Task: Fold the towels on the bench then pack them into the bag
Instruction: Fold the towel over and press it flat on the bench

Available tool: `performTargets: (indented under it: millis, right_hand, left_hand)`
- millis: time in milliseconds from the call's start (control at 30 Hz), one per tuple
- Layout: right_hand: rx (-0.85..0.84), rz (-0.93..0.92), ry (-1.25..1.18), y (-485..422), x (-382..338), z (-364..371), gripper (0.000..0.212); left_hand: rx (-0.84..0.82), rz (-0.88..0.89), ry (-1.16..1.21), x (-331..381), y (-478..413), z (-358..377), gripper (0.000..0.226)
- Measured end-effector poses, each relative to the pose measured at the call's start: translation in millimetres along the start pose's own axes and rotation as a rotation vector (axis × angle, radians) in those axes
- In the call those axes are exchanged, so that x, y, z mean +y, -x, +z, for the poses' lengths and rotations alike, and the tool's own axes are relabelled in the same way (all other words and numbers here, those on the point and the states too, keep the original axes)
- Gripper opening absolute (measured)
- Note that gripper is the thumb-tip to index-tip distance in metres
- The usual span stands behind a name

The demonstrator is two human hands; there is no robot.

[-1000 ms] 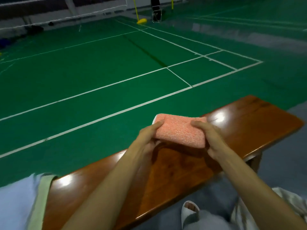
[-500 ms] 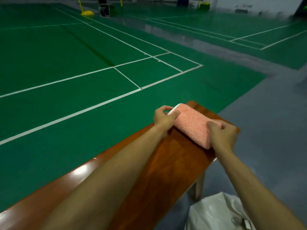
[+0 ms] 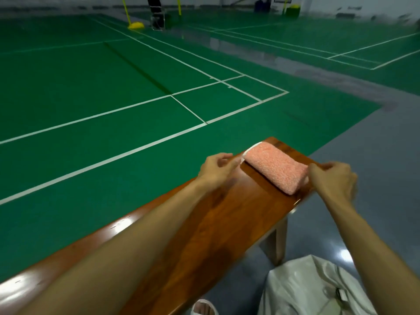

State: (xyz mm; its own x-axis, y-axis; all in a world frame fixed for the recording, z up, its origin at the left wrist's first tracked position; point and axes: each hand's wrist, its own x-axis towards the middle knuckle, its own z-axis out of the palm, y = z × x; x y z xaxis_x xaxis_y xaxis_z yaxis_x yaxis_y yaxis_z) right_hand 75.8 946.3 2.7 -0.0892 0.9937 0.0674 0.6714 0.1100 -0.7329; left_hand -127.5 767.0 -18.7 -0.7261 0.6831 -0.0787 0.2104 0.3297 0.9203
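A pink towel (image 3: 276, 170), folded into a thick block with a white edge showing at its far left corner, lies at the far end of the brown wooden bench (image 3: 227, 226). My left hand (image 3: 216, 168) hovers just left of it, blurred, with the fingers loosely curled and a small gap to the towel. At the towel's right end my right hand (image 3: 331, 181) holds nothing, with the fingers bent and the thumb right against the cloth. A white bag (image 3: 306, 289) sits on the grey floor at the lower right, beside the bench leg.
Beyond the bench stretches a green court floor with white lines (image 3: 136, 110). Grey floor (image 3: 375, 167) runs along the right. A yellow post base (image 3: 136, 25) stands far back. A white shoe tip (image 3: 203, 308) shows at the bottom edge.
Both hands gripped the towel's ends before. The towel now rests on the bench end and both hands have come off it, the left one drawing back to the left.
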Motion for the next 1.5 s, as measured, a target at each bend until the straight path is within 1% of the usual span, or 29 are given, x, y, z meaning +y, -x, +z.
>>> performTargets:
  millis: [67, 100, 167, 200, 267, 333, 400, 433, 500, 533, 567, 633, 667, 733, 800, 833, 933, 1000, 1100, 1167, 1233, 1300, 1333, 1400, 1467, 1500]
  right_hand:
    - [-0.019, -0.008, 0.025, 14.6, -10.3, -15.4, 0.042]
    - [-0.031, -0.045, 0.04, 24.5, -15.9, -17.3, 0.046]
    - [-0.076, -0.192, 0.076, 56.9, -34.5, -12.9, 0.063]
    - [-0.123, -0.292, 0.09, 80.3, -46.4, -4.9, 0.064]
    - [-0.266, -0.519, 0.082, 138.0, -71.6, 18.0, 0.065]
    - [-0.455, -0.722, 0.072, 207.6, -95.7, 43.3, 0.078]
    - [-0.658, -0.876, 0.113, 278.9, -112.1, 67.6, 0.09]
    - [-0.731, -0.956, 0.129, 312.1, -118.1, 78.3, 0.096]
    - [-0.834, -1.099, 0.151, 373.6, -127.6, 94.7, 0.107]
    - [-0.877, -1.157, 0.154, 401.7, -131.6, 100.4, 0.109]
    - [-0.919, -1.204, 0.162, 427.7, -134.7, 105.5, 0.109]
    - [-0.994, -1.267, 0.165, 477.2, -140.2, 113.2, 0.107]
    - [-1.028, -1.289, 0.16, 499.8, -142.3, 117.0, 0.103]
    - [-1.086, -1.331, 0.141, 545.3, -144.5, 124.9, 0.089]
    - [-1.128, -1.368, 0.112, 589.2, -145.7, 130.9, 0.074]
    - [-1.145, -1.38, 0.098, 610.1, -146.5, 133.7, 0.07]
    - [-1.17, -1.381, 0.074, 667.9, -147.2, 138.2, 0.066]
    - [-1.159, -1.294, 0.039, 697.2, -145.8, 140.2, 0.057]
    - [-1.102, -1.045, 0.006, 724.7, -144.2, 141.0, 0.034]
    - [-1.065, -0.895, -0.001, 734.1, -144.8, 144.2, 0.028]
    - [-1.052, -0.816, -0.015, 739.8, -145.0, 145.6, 0.023]
    - [-1.007, -0.822, -0.035, 743.4, -143.1, 141.9, 0.019]
    - [-0.963, -0.855, -0.059, 744.3, -141.6, 138.4, 0.019]
    - [-0.876, -0.952, -0.124, 744.5, -140.1, 129.9, 0.021]
    - [-0.854, -1.001, -0.205, 742.4, -141.6, 121.3, 0.022]
    - [-0.861, -0.994, -0.265, 739.1, -143.8, 117.1, 0.023]
  left_hand:
    - [-0.027, -0.011, -0.027, -5.1, 31.4, -29.5, 0.048]
    - [-0.036, -0.021, -0.042, -7.6, 48.6, -44.5, 0.048]
    - [-0.019, -0.026, -0.077, -14.7, 85.5, -75.7, 0.055]
    - [0.001, -0.018, -0.12, -18.3, 106.1, -92.5, 0.059]
    - [0.063, -0.01, -0.282, -30.7, 148.9, -128.9, 0.061]
    - [0.137, -0.009, -0.472, -46.1, 195.6, -167.4, 0.066]
    - [0.2, -0.043, -0.674, -66.7, 243.6, -207.9, 0.075]
    - [0.233, -0.069, -0.756, -79.8, 266.5, -228.4, 0.075]
    - [0.287, -0.135, -0.85, -104.1, 313.9, -268.2, 0.073]
    - [0.316, -0.163, -0.876, -114.3, 337.3, -286.7, 0.074]
    - [0.341, -0.191, -0.898, -124.7, 359.1, -303.9, 0.08]
    - [0.383, -0.243, -0.929, -142.7, 400.4, -337.4, 0.097]
    - [0.405, -0.265, -0.935, -152.1, 418.6, -352.8, 0.103]
    - [0.448, -0.308, -0.936, -169.8, 457.6, -381.4, 0.105]
    - [0.488, -0.342, -0.946, -187.5, 497.1, -407.6, 0.098]
    - [0.511, -0.359, -0.947, -197.5, 516.7, -420.1, 0.092]
    - [0.607, -0.443, -0.928, -228.9, 574.2, -453.8, 0.08]
    - [0.713, -0.507, -0.904, -248.6, 609.1, -469.6, 0.073]
    - [0.948, -0.585, -0.884, -269.1, 652.9, -483.4, 0.058]
    - [1.121, -0.615, -0.88, -273.3, 671.3, -488.5, 0.04]
    - [1.237, -0.631, -0.826, -271.9, 681.4, -491.8, 0.025]
    - [1.283, -0.63, -0.803, -269.7, 685.8, -494.0, 0.014]
    - [1.303, -0.622, -0.799, -269.0, 686.4, -494.1, 0.012]
    - [1.363, -0.577, -0.755, -263.9, 683.2, -492.9, 0.011]
    - [1.418, -0.521, -0.682, -253.9, 677.5, -490.3, 0.011]
    - [1.438, -0.475, -0.643, -248.2, 674.3, -488.6, 0.011]
